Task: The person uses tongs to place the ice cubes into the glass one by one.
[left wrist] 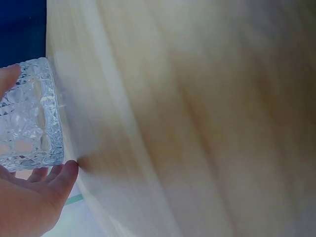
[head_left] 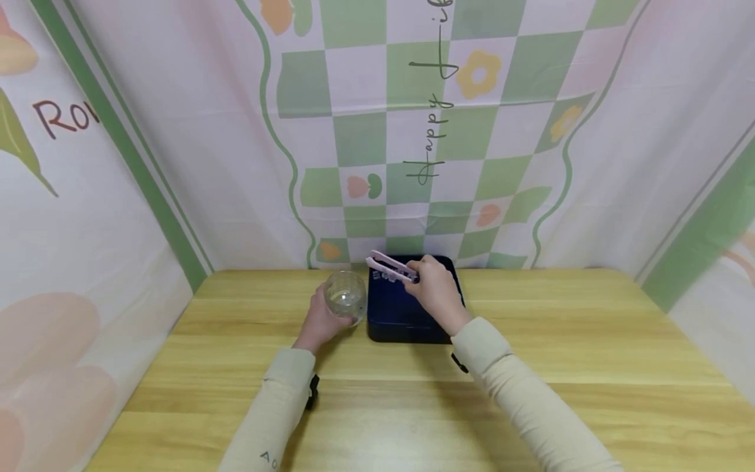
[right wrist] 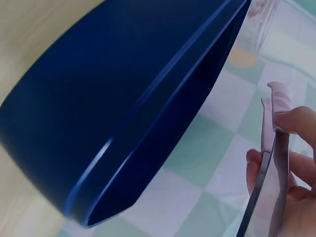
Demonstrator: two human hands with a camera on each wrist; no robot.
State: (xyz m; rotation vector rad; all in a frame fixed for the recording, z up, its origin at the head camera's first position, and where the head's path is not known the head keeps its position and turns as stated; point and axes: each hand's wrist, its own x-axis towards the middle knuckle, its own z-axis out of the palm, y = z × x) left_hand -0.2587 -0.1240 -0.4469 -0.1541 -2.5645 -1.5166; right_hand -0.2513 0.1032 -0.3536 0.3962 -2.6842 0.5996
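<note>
Glass cup [head_left: 345, 298], gripped by left fingers [left wrist: 69, 174], adjoins navy box [head_left: 401, 316].

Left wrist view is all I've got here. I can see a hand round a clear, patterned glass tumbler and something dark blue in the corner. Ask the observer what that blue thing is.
Observer: The head view shows it is a dark blue box with rounded corners, just right of the tumbler.
Operator: And is the other hand holding anything?
Observer: Yes, the right hand is holding pale pink and grey tongs.
</note>
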